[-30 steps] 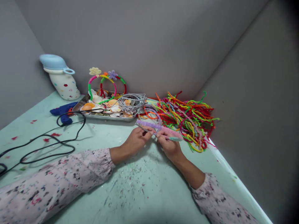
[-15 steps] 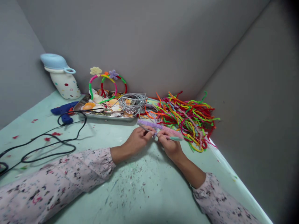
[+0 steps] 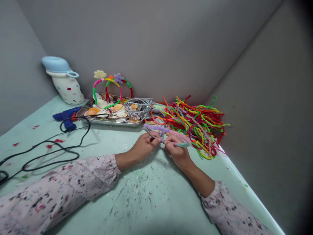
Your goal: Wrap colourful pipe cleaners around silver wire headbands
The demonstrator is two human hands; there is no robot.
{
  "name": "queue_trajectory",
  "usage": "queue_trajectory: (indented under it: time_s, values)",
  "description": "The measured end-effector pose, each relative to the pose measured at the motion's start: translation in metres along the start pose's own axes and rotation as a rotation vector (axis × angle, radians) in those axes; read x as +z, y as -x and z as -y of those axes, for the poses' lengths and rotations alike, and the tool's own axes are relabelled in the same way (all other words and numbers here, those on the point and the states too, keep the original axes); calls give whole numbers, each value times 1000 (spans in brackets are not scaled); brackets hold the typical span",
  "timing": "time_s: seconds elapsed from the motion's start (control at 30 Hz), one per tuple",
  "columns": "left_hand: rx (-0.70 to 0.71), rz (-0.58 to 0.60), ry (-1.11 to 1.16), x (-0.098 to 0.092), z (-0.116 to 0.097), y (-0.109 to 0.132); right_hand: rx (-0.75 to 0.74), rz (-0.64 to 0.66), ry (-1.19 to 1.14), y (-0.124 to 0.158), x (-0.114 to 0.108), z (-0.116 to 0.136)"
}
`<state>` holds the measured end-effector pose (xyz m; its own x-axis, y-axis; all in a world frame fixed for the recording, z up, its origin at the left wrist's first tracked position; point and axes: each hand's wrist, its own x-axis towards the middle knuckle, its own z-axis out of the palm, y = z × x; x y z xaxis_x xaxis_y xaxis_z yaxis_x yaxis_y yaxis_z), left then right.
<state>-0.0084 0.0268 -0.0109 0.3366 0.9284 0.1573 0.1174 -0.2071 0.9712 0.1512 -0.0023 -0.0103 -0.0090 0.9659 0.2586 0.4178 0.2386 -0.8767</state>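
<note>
Between my two hands is a bent ring (image 3: 179,135) wrapped in fuzzy pipe cleaner, purple, pink and mint green by turns. My left hand (image 3: 144,145) pinches the near side of it, where a bare grey wire stretch (image 3: 148,131) shows at the left end. My right hand (image 3: 178,152) is closed on the same near side, close to the mint part. A short purple pipe cleaner strand (image 3: 163,138) stands up between my fingertips. My fingers hide how it is wound there.
A metal tray (image 3: 117,124) holds shells, a grey wire coil (image 3: 139,107) and two flowered rings (image 3: 107,80). Right of it lies a heap of colourful pipe cleaners (image 3: 195,120). A blue glue gun (image 3: 67,116) with a looping black cord (image 3: 66,148) and a white bottle (image 3: 68,88) stand left.
The ring has shifted very slightly between my fingers, and the purple strand between my fingertips shows more upright. Both hands stay in nearly the same place.
</note>
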Motion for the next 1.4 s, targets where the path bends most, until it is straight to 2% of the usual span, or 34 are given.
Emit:
queue_trajectory:
  time_s: [0.17,0.47,0.8,1.07,1.27,1.4]
  values:
    - [-12,70,72,-2,-8,3,39,15,-20,2,0,0]
    - [-8,137,37,-5,-6,3,53,37,-50,2,0,0]
    - [11,124,-12,-5,-12,3,33,42,-33,2,-1,2]
    - [45,49,-16,-2,2,-2,-25,15,-33,-1,1,-1]
    - [14,5,-25,-1,-2,0,21,10,-3,1,1,6]
    - [4,9,-44,0,-2,-1,-24,-3,32,2,2,3]
